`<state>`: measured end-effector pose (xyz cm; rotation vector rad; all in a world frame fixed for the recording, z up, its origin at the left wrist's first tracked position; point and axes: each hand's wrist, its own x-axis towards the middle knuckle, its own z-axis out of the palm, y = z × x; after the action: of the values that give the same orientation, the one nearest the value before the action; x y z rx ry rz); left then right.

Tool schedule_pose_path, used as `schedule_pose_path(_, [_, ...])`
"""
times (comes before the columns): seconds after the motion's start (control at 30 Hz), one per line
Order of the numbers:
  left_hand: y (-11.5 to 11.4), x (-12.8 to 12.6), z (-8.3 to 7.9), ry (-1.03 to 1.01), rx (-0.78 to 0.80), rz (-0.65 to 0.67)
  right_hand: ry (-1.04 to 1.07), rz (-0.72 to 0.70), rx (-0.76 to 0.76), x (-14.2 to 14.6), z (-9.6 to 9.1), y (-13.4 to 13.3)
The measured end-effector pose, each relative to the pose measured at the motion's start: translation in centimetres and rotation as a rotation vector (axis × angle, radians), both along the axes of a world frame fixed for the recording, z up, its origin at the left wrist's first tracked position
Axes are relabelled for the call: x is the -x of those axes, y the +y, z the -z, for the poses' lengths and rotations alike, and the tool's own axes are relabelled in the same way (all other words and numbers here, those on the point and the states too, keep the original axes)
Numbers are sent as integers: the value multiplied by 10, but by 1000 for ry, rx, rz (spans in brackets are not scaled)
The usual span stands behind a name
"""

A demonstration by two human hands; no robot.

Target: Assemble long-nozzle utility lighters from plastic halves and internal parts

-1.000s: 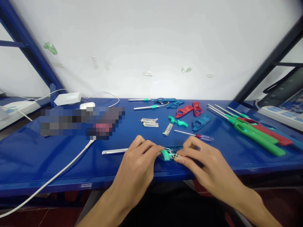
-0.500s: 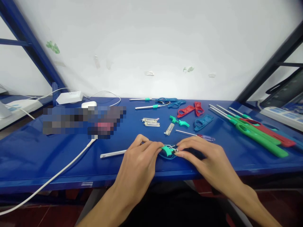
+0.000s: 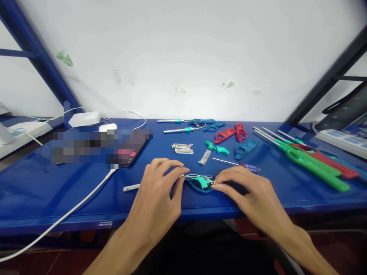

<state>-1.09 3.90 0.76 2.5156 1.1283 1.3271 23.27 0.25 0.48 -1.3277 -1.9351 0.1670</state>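
Through the head camera I saw the left hand (image 3: 156,194) arched over the metal tube (image 3: 131,187), its fingers (image 3: 172,165) spread and loosely curled, gripping nothing that I could make out. The blue lighter shell (image 3: 192,185) with its green trigger (image 3: 202,183) lay flat near the front edge of the tabletop (image 3: 43,191), between the two hands. The right hand (image 3: 249,193) had its fingers pinched together on the shell's right end, at a small metal part. A screwdriver (image 3: 239,164) lay just behind that hand, with finished lighters (image 3: 315,168) farther right
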Motion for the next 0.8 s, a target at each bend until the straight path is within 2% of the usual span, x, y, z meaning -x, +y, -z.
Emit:
schedule_pose_path(0.13, [4,10,-2,91,81,-61,4,-1,-3,0,1,0])
schedule_pose_path(0.37, [9,14,-1,106,171,-10,-5,12,7,0,1,0])
schedule_pose_path(0.8, [15,12,2,135,125,50,7,9,-2,0,4,-1])
